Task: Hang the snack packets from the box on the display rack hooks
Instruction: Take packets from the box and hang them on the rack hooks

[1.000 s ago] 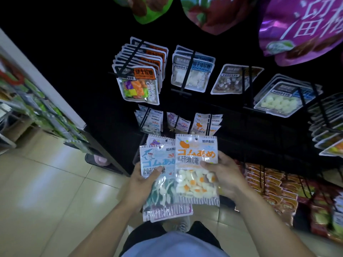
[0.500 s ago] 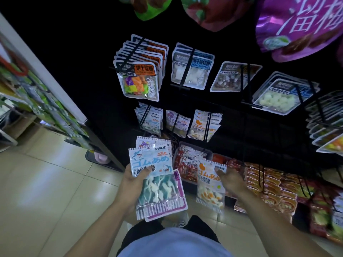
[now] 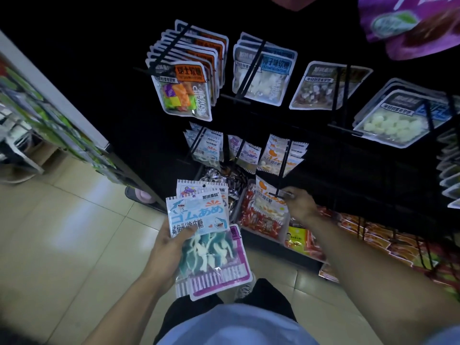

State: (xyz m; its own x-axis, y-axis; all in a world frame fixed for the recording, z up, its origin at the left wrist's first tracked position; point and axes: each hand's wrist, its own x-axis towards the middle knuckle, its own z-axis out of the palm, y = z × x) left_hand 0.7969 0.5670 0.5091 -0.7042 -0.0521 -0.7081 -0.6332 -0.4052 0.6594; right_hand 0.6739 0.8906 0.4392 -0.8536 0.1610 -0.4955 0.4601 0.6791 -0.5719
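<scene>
Two packets at least fanning out in the left hand (image 3: pixel 166 247), at seven o'clock in the view: blue shark packet (image 3: pixel 199 220) on top, purple-edged packet (image 3: pixel 234 265) peeking out behind, thumb clamping down across the blue front and fingers curling underneath. Standing over pale floor tiles (image 3: pixel 62 232), with a blurred white-edged shelf (image 3: pixel 49 90) running off at nine o'clock.

Moving right, to five o'clock of that fan: gripping an orange-printed packet (image 3: pixel 267 200) at its top edge with the right hand (image 3: pixel 300 204), fingers pinched tight, packet top sitting right at the tip of a black hook (image 3: pixel 282 170). Whether threaded on or only touching, impossible to tell. Hanging just above on the same hook, a bunch of matching orange packets (image 3: pixel 281 155). Lying below the pinched packet, red snack bags (image 3: pixel 261 222).

Up at twelve o'clock, hanging on the dark display rack (image 3: pixel 323 150): a row of colourful candy pouches (image 3: pixel 184 90), then white-candy pouches (image 3: pixel 261 78). Off at two o'clock, more pouches with pale round sweets (image 3: pixel 393 123).
</scene>
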